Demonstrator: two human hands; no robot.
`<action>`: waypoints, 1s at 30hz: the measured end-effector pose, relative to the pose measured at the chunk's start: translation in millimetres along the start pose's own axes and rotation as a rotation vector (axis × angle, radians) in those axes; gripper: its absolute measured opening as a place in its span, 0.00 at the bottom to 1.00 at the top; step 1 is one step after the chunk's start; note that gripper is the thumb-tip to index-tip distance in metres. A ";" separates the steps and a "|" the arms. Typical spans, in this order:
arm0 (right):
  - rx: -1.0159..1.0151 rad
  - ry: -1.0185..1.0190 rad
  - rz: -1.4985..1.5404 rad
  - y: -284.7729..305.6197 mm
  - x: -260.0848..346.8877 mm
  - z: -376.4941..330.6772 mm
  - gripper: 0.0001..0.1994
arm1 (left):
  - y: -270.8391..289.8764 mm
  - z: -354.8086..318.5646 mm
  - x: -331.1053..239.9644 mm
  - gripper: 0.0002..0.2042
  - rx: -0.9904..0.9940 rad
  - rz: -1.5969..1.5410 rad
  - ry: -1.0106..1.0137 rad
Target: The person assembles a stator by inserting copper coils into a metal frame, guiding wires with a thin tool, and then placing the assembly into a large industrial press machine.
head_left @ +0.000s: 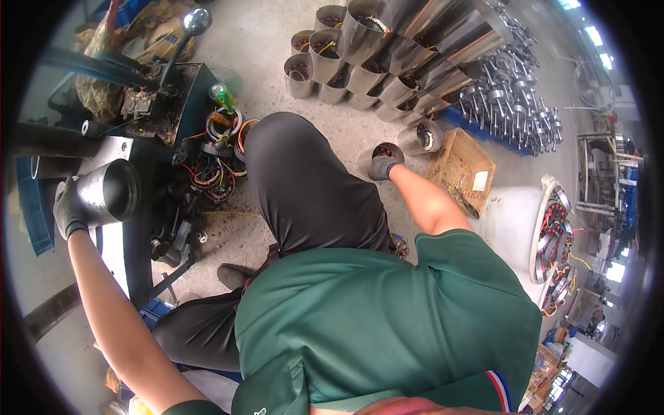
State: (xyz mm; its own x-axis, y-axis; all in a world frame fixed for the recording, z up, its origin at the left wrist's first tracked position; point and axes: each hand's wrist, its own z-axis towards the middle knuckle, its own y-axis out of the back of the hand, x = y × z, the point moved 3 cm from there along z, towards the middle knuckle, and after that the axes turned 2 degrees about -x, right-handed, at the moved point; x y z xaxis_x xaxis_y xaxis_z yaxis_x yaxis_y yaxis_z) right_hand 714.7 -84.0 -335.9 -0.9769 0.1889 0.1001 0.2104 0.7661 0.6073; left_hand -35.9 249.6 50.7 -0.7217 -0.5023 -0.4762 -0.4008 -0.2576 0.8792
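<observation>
A seated worker holds one metal cylinder at the machine on the left and reaches for another on the floor.

The steel sleeve (111,192), lying on its side at the near left against the dark machine (162,111), looks rigid, smooth and fairly heavy; its rim seems the surest place to take hold. The gloved left hand (68,207) is closed around its outer end. To the right, the gloved right hand (382,164) grips the rim of a short wound cylinder (384,153) standing on the concrete floor (256,41). Just right of it sits another short cylinder (422,136) and a cardboard box (462,168); farther off, stacked shiny tubes (387,55) lie in rows.
</observation>
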 end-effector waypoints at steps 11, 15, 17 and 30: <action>-0.376 -0.454 0.030 36.4 -86.7 23.3 0.38 | 4.1 -1.8 5.4 0.39 -0.023 -0.024 -0.050; -0.623 -0.473 0.126 41.2 -92.6 16.0 0.34 | -5.1 -13.3 -10.3 0.39 -0.012 0.058 -0.075; -0.775 -0.459 0.194 83.0 -41.6 4.6 0.27 | 18.8 -26.5 2.8 0.37 -0.064 0.045 -0.033; -1.230 1.010 0.675 294.8 312.7 -255.2 0.11 | -15.0 -83.3 33.7 0.17 -0.666 -0.585 -0.490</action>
State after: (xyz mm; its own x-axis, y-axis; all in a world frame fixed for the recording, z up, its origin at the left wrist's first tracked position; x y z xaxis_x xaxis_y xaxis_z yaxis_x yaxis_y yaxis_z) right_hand 461.5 44.1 75.6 -0.4733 -0.5442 0.6927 0.8797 -0.2515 0.4036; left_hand -7.2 167.8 22.7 -0.7251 0.2061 -0.6571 -0.4774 -0.8381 0.2640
